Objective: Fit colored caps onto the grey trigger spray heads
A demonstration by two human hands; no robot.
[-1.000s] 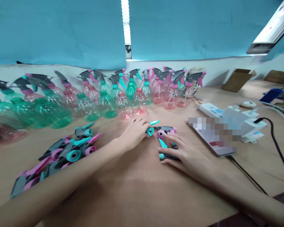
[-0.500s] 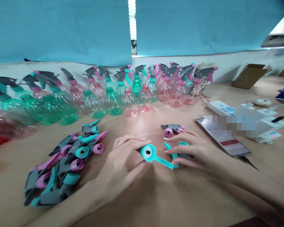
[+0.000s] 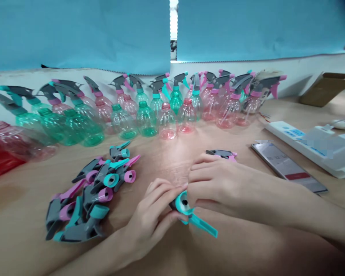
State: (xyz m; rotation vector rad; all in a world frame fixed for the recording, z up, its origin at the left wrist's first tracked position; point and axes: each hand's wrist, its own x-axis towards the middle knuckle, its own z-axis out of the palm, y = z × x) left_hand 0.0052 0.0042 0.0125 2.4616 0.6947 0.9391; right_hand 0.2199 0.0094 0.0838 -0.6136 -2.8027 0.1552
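Observation:
My left hand [image 3: 158, 209] is closed around a grey and teal trigger spray head [image 3: 184, 202], its round collar facing me and its teal trigger [image 3: 204, 226] pointing down to the right. Close against the collar's right side is my right hand [image 3: 211, 180], fingers curled together; what they hold, if anything, is hidden. Behind that hand, a grey and pink spray head [image 3: 221, 154] lies partly covered. To the left lies a pile of grey spray heads [image 3: 89, 197] with pink or teal collars and triggers.
Several green and pink clear bottles [image 3: 148, 120] stand along the wall, some with spray heads on, others uncapped. A pink bottle [image 3: 20, 140] lies at the far left by a red bag [image 3: 0, 161]. A phone [image 3: 287, 166], a power strip [image 3: 299, 140] and an open cardboard box [image 3: 322, 90] are on the right.
My right hand has come left, from a teal spray head on the table to the collar in my left hand, and its fingers have curled in. The view has shifted slightly right.

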